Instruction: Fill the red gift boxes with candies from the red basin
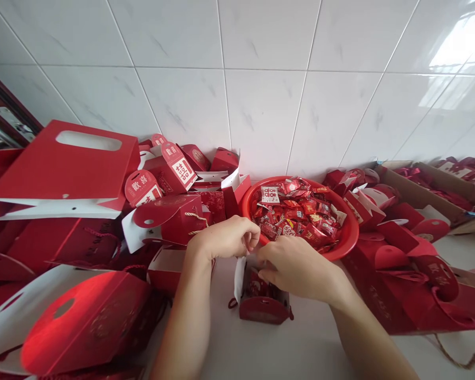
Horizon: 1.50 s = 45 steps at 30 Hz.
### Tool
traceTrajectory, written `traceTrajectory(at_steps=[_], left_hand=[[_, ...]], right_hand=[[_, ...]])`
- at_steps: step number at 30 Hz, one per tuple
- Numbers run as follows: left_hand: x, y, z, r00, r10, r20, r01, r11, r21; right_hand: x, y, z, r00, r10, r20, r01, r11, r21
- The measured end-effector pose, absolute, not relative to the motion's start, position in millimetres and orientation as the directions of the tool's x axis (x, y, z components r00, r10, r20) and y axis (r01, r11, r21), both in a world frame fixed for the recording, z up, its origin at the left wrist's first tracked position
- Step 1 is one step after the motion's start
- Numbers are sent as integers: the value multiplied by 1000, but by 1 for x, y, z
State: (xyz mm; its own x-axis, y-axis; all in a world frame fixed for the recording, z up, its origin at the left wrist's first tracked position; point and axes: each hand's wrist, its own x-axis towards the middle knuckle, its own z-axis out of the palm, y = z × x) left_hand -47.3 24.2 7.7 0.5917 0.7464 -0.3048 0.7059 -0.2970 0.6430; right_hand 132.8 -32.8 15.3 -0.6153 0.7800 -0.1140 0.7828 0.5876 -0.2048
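Observation:
A small dark red box [264, 309] with its top open stands on the white surface in front of me, and something red shows inside it. My left hand [231, 237] is above the box's far left side, its fingers curled together; what they hold, if anything, is hidden. My right hand [296, 264] reaches over the box's right side with its fingers bent down at the opening, their tips partly hidden. Just beyond both hands sits a round red basket [350, 237] full of wrapped red sweets [296, 211].
Red gift boxes [170, 211] crowd the left side, with a large red box [63, 158] at the back. More red boxes [404, 264] lie at right beside cardboard cartons [411, 195]. A tiled wall [261, 105] rises behind.

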Motion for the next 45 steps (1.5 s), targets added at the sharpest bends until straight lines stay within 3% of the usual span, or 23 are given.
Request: traceTrajectory(at_steps=[9, 19, 28, 33, 39, 45], left_hand=[[-45, 19, 11, 562, 777, -285, 742, -321, 588], [-42, 10, 14, 550, 778, -303, 770, -333, 544], [-42, -20, 3, 590, 806, -36, 603, -411, 684], [-40, -48, -11, 559, 829, 24, 666, -466, 582], [-37, -82, -32, 324, 946, 21, 700, -255, 667], [-38, -91, -43, 389, 921, -10, 644, -264, 718]], right_hand=[[153, -35, 24, -505, 863, 4, 817, 479, -322], [175, -62, -15, -397, 893, 212, 680, 441, -585], [174, -75, -52, -240, 906, 348, 412, 420, -809], [175, -78, -62, -210, 892, 401, 341, 451, -825], [177, -83, -70, -238, 861, 450, 330, 507, -796], [175, -85, -76, -313, 798, 515, 368, 602, -709]])
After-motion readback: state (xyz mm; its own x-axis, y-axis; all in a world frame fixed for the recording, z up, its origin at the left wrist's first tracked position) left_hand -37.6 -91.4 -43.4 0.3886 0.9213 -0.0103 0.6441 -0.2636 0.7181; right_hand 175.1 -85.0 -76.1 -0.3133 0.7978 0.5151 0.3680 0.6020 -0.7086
